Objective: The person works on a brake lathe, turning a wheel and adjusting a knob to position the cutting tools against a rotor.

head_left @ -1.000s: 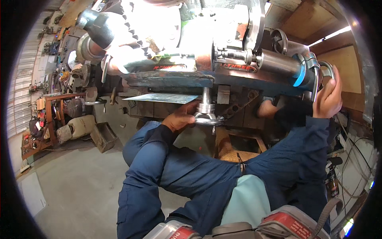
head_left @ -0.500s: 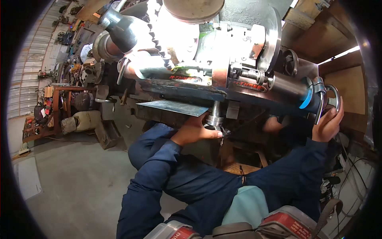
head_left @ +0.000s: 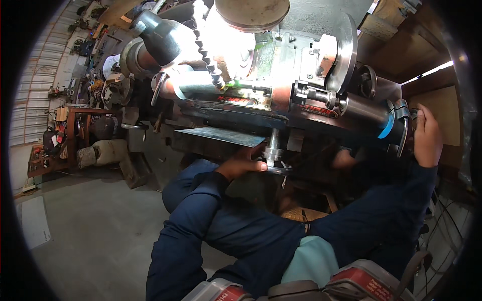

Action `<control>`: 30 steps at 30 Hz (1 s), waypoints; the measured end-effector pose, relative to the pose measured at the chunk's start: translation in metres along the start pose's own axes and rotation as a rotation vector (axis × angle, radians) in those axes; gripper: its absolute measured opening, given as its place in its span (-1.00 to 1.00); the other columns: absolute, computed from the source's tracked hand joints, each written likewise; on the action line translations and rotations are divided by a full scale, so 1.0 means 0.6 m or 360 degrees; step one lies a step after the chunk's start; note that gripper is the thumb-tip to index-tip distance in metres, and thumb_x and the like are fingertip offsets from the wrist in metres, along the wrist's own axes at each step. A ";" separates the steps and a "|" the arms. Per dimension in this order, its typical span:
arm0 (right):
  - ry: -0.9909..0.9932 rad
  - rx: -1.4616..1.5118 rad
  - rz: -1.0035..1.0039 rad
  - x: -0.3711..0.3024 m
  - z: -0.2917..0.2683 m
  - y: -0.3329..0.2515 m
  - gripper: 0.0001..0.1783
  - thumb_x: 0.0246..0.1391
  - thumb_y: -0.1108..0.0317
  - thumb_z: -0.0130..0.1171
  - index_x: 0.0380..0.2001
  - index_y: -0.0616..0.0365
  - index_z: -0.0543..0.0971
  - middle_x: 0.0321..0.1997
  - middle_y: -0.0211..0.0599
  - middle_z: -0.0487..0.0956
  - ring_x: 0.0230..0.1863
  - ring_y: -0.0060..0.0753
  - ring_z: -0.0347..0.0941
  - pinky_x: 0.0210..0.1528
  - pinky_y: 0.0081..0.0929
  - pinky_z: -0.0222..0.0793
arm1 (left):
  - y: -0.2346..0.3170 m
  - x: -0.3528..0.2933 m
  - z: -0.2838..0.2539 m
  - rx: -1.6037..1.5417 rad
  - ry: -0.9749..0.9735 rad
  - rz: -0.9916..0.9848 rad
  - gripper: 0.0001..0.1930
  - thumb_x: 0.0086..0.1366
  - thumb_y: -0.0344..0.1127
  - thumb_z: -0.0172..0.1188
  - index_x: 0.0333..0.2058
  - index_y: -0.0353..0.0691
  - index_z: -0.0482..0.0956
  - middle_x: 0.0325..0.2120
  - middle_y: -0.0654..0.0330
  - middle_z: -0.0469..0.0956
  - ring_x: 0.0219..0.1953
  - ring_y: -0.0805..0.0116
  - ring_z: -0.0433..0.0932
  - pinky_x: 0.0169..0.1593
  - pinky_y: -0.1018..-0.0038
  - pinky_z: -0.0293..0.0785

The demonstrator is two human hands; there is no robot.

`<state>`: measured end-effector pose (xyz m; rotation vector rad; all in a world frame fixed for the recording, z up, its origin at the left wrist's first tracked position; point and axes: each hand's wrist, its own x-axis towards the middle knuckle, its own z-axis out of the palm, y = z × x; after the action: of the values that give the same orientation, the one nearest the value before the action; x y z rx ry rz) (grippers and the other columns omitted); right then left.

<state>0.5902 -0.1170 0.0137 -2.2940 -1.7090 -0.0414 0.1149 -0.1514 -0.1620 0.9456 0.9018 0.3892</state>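
Note:
A metalworking machine (head_left: 226, 113) stretches across the front of me, lit by a strong white glare. Under its middle, a small dark handwheel (head_left: 279, 171) hangs on a bright vertical shaft (head_left: 273, 144). My left hand (head_left: 242, 164) grips the left side of this wheel, thumb on its rim. At the machine's right end, my right hand (head_left: 428, 140) is closed at a second, metal handwheel, its fingers pointing up and largely covering the wheel. Beside that hand is a curved metal lever (head_left: 403, 136), next to a blue ring (head_left: 386, 120) on a steel cylinder (head_left: 364, 111).
A thin metal plate (head_left: 223, 135) juts out left of the shaft. Above stand a dark lamp hood (head_left: 159, 40), a twisted hose (head_left: 201, 47) and a large steel disc (head_left: 344, 52). A metal box (head_left: 135, 169) sits on the floor at left; cables (head_left: 447, 210) hang at right.
My right hand has shifted right and upward round its wheel, now hiding the wheel's ring. My left hand has slid slightly left on the lower wheel. The view has shifted a little.

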 end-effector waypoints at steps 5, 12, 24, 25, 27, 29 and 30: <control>-0.0322 0.0059 -0.0018 0.055 -0.002 0.019 -0.64 0.22 0.21 -0.04 -0.18 0.29 0.59 -0.19 0.09 0.59 -0.16 0.11 0.51 -0.12 -0.17 0.39 | -0.020 0.005 -0.009 -0.0080 -0.0020 0.0013 0.07 -0.15 0.02 0.42 0.30 -0.34 0.13 0.23 -0.01 0.25 0.29 0.13 0.18 0.33 0.27 0.05; -0.0903 -0.0018 -0.0015 0.120 0.001 0.001 -0.66 0.21 0.22 -0.05 -0.23 0.25 0.60 -0.33 -0.01 0.61 -0.35 -0.05 0.54 -0.23 -0.23 0.43 | -0.032 -0.012 -0.013 -0.0226 0.0062 -0.0024 0.03 -0.07 -0.01 0.39 0.32 -0.32 0.09 0.27 0.00 0.20 0.31 0.13 0.15 0.34 0.24 0.04; -0.1716 0.0068 -0.0112 0.205 0.083 0.034 -0.71 0.20 0.26 -0.06 -0.40 0.06 0.65 -0.67 -0.37 0.53 -0.81 -0.48 0.36 -0.79 -0.42 0.23 | -0.056 0.010 -0.023 -0.0578 -0.0302 0.0071 -0.04 -0.03 -0.09 0.37 0.30 -0.33 0.13 0.20 0.02 0.31 0.24 0.17 0.27 0.30 0.30 0.13; -0.1660 0.0162 0.0118 0.197 0.077 0.024 -0.71 0.20 0.26 -0.06 -0.39 0.08 0.65 -0.65 -0.32 0.54 -0.76 -0.42 0.41 -0.73 -0.38 0.29 | -0.059 0.005 -0.024 -0.0574 -0.0237 0.0053 -0.05 -0.03 -0.10 0.37 0.31 -0.32 0.13 0.20 0.03 0.30 0.24 0.17 0.27 0.29 0.30 0.14; -0.1590 0.0238 0.0338 0.190 0.071 0.039 -0.71 0.20 0.26 -0.05 -0.38 0.10 0.65 -0.63 -0.27 0.56 -0.71 -0.36 0.46 -0.66 -0.35 0.35 | -0.063 0.004 -0.025 -0.0582 -0.0175 0.0050 -0.05 -0.02 -0.10 0.36 0.31 -0.31 0.12 0.20 0.03 0.30 0.23 0.18 0.28 0.29 0.31 0.15; -0.1082 -0.0176 -0.0642 0.182 0.068 0.078 -0.70 0.18 0.23 -0.03 -0.35 0.18 0.63 -0.56 -0.09 0.54 -0.53 -0.14 0.50 -0.43 -0.31 0.40 | -0.076 0.008 -0.031 -0.0591 -0.0153 0.0046 -0.06 0.01 -0.12 0.36 0.32 -0.30 0.10 0.21 0.03 0.30 0.25 0.18 0.27 0.30 0.30 0.14; -0.0893 -0.0335 -0.0842 0.168 0.054 0.072 -0.68 0.16 0.21 -0.01 -0.33 0.23 0.62 -0.52 0.01 0.54 -0.41 -0.01 0.52 -0.29 -0.28 0.42 | -0.077 0.007 -0.031 -0.0601 -0.0145 0.0053 -0.06 0.01 -0.12 0.36 0.32 -0.30 0.10 0.21 0.03 0.30 0.25 0.18 0.27 0.30 0.30 0.14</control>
<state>0.6563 -0.0264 -0.0072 -2.0317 -2.6734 0.3642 0.0983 -0.1641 -0.2073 0.6258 0.6985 0.5200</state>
